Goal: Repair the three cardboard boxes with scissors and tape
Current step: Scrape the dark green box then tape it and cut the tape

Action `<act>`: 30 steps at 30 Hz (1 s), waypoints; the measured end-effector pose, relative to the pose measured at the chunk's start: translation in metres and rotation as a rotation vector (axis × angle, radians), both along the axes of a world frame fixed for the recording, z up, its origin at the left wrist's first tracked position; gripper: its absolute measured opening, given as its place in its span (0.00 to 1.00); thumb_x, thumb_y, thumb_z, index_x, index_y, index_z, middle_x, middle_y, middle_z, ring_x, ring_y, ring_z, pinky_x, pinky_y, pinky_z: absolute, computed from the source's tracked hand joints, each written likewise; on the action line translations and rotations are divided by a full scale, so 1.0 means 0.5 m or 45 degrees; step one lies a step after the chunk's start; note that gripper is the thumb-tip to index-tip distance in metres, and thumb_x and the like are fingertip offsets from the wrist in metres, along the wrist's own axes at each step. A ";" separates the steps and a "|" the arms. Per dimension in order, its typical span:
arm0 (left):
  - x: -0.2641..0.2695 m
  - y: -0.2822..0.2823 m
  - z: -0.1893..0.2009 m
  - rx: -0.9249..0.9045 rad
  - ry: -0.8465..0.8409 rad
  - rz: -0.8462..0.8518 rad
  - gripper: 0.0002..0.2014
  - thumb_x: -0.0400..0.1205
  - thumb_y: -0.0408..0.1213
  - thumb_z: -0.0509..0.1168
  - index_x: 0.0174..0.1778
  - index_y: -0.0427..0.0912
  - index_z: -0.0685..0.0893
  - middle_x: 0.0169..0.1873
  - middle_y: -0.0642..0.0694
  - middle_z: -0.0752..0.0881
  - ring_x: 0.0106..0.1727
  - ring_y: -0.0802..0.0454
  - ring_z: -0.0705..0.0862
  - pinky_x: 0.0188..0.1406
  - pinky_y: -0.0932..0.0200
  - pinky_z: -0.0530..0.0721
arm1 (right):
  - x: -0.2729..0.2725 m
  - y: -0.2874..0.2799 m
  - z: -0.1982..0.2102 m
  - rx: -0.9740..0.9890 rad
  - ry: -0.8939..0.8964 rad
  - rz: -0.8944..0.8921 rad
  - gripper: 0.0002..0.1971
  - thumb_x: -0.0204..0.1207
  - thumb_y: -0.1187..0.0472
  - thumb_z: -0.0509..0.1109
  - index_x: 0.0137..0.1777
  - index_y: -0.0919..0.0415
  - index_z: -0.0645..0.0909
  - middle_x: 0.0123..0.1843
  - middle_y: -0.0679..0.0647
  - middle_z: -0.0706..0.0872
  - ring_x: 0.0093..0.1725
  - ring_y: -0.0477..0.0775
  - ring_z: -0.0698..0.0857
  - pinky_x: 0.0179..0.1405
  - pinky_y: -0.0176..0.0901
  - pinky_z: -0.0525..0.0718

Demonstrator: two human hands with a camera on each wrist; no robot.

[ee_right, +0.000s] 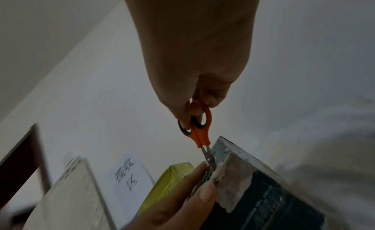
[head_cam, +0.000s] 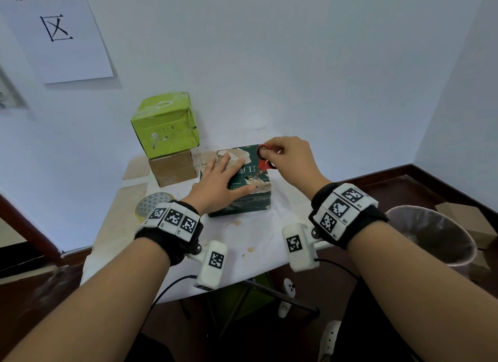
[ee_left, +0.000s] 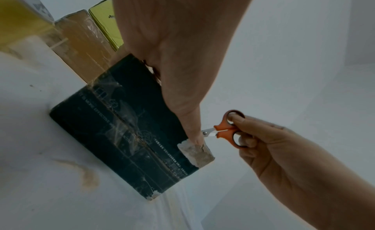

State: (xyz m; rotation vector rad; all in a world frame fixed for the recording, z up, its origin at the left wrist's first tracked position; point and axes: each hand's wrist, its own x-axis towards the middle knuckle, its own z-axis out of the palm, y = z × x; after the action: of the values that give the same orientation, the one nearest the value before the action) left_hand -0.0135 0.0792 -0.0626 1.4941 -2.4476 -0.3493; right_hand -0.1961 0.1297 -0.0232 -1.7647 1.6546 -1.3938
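Boxes sit on a white table: a dark green box in the middle, a brown box behind it to the left, a lime box stacked on the brown one. From the head view, the left hand lies flat, fingers spread, on the dark box's torn top. The right hand grips orange scissors at the far right corner. A tape roll lies near the left wrist; a bin stands to the right.

Left wrist view: the thumb presses near a peeled corner, the scissors' blades just beside it, right fingers through the loops.

Right wrist view: the blades, nearly together, meet the box's edge beside the left thumb.
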 end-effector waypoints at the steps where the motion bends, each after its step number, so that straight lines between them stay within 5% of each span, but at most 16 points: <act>1: 0.000 0.001 0.001 0.005 0.004 -0.001 0.38 0.78 0.65 0.60 0.82 0.65 0.52 0.85 0.51 0.45 0.84 0.47 0.38 0.82 0.38 0.50 | -0.005 -0.005 -0.007 0.029 -0.114 -0.029 0.05 0.78 0.63 0.70 0.44 0.61 0.87 0.32 0.47 0.83 0.28 0.34 0.79 0.29 0.21 0.74; 10: -0.001 -0.003 -0.001 0.001 -0.011 -0.009 0.38 0.78 0.66 0.60 0.83 0.64 0.52 0.85 0.52 0.46 0.85 0.48 0.38 0.82 0.36 0.51 | -0.038 -0.021 -0.080 0.350 -0.894 -0.034 0.06 0.80 0.63 0.69 0.41 0.57 0.83 0.34 0.49 0.80 0.30 0.43 0.70 0.29 0.30 0.70; 24: -0.003 0.002 0.002 0.030 -0.016 -0.004 0.39 0.78 0.66 0.59 0.83 0.65 0.51 0.85 0.52 0.45 0.85 0.46 0.38 0.82 0.38 0.49 | -0.039 -0.020 -0.118 0.219 -1.059 0.129 0.04 0.82 0.63 0.66 0.50 0.57 0.83 0.39 0.50 0.82 0.29 0.41 0.73 0.30 0.29 0.72; 30: -0.001 -0.003 0.008 -0.007 0.012 -0.010 0.34 0.78 0.66 0.60 0.80 0.69 0.57 0.85 0.56 0.44 0.84 0.48 0.38 0.78 0.27 0.49 | -0.036 -0.028 -0.121 0.165 -1.032 0.131 0.06 0.82 0.64 0.65 0.50 0.55 0.83 0.40 0.49 0.82 0.31 0.42 0.74 0.33 0.30 0.72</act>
State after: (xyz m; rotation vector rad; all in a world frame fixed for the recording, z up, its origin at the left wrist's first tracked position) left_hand -0.0142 0.0776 -0.0588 1.4776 -2.4462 -0.3495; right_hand -0.2143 0.1159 -0.0839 -0.9739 1.1501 -1.6049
